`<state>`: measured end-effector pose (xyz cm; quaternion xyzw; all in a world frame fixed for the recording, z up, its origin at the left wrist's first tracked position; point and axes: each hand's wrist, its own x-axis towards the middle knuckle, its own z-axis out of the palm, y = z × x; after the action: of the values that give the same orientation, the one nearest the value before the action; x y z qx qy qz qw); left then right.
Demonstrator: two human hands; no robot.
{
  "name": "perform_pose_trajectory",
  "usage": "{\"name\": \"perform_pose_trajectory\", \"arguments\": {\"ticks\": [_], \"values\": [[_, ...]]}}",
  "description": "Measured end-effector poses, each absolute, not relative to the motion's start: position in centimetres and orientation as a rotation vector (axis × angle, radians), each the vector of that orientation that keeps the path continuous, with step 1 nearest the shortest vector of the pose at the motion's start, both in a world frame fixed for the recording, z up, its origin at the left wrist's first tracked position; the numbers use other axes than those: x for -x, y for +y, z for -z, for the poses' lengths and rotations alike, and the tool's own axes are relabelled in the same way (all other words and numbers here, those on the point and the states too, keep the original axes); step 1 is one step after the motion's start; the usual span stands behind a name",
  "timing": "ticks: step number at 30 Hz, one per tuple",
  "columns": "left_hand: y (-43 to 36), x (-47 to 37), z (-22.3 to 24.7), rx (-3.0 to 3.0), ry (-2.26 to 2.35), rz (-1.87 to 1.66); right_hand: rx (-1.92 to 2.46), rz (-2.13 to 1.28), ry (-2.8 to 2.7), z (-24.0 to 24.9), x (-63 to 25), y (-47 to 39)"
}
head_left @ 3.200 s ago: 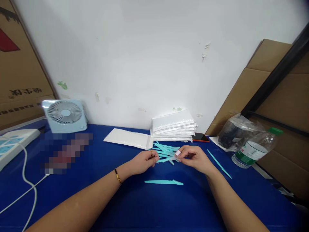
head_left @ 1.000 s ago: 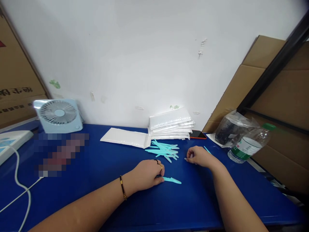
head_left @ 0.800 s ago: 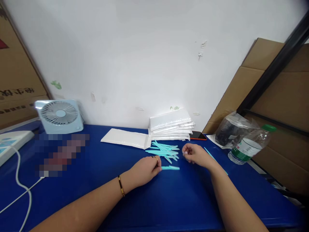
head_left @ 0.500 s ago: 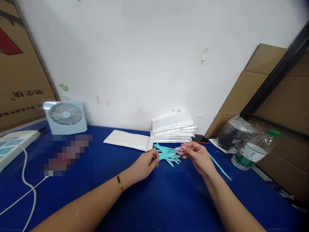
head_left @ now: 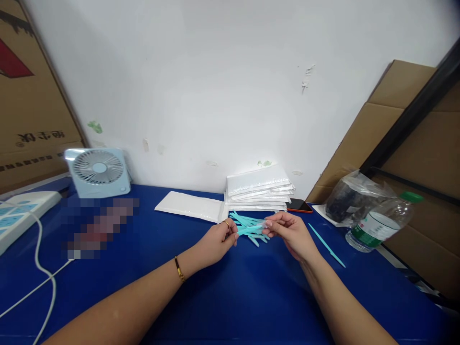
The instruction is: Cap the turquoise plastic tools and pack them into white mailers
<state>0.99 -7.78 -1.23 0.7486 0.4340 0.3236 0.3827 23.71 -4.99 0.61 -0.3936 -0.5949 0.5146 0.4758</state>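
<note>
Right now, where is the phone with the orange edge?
In the head view, the phone lies on the blue table, right of center near the wall, beside the stack of white packets and beyond the right hand.

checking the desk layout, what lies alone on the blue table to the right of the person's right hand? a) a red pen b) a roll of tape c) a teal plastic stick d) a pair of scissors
c: a single teal plastic stick lies flat on the blue table, apart from the right hand and short of the water bottle.
</note>
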Motion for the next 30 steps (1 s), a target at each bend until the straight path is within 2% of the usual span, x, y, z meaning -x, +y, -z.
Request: {"name": "perform_pose_trajectory", "arguments": {"ticks": [6,12,14,21,30], "values": [[-8.1,-0.9,1.4,-2.036,1.125,-0.735,1.07,-1.271,-1.799,-0.2,-23.5,-5.2],[-7.2,-1.0,1.6,-2.613,1.316,-0.64,1.276,-0.524,-2.29,0.2,-25.2,-3.9],[-5.7,-1.3,1.5,-2.736,1.34,-0.55,1.369,-0.403,-2.354,0.7,-25.1,-3.1],[-1.5,-4.6,0.3,-2.95,1.234,-0.14,1.381,-0.415,-2.616,1.3,-24.1,-1.7],[-4.5,-8.3,1.5,-2.784,1.312,-0.18,1.431,-0.21,-2.809,1.3,-23.5,-4.3]]}}
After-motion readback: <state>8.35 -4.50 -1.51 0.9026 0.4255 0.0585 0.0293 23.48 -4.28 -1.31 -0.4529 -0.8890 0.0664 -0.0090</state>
